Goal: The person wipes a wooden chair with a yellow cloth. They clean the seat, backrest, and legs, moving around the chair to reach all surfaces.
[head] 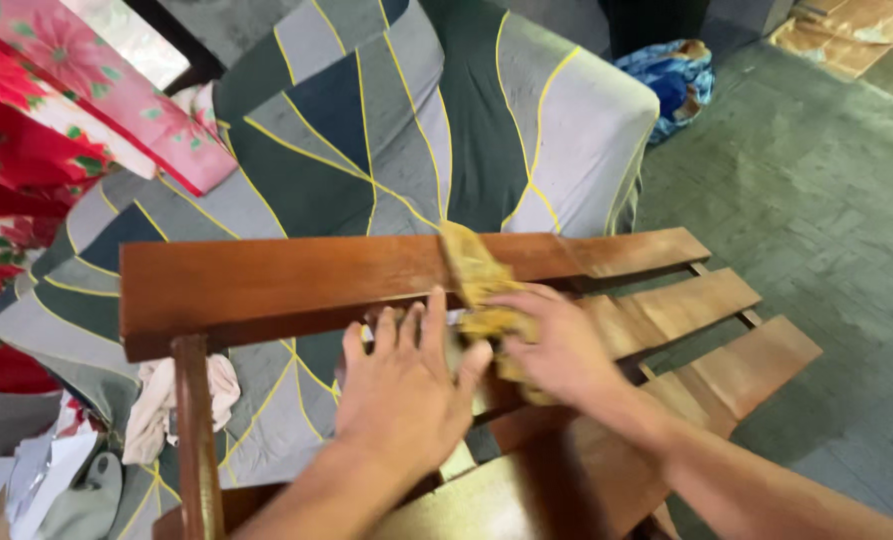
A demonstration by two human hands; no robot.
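Two hands at frame centre, wiping step: right hand (556,345) fingers closed on yellowish cloth (476,275) pressed against wooden chair's top rail (286,285), left hand (406,385) spread flat, fingers open, bracing beside it; unwiped rail leftward likely needs a sideways stroke.

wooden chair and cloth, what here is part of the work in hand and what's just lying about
In hand: wooden chair, yellow cloth, left hand, right hand.
Lying about: patterned sofa cover, blue bag, floral fabric, white rag.
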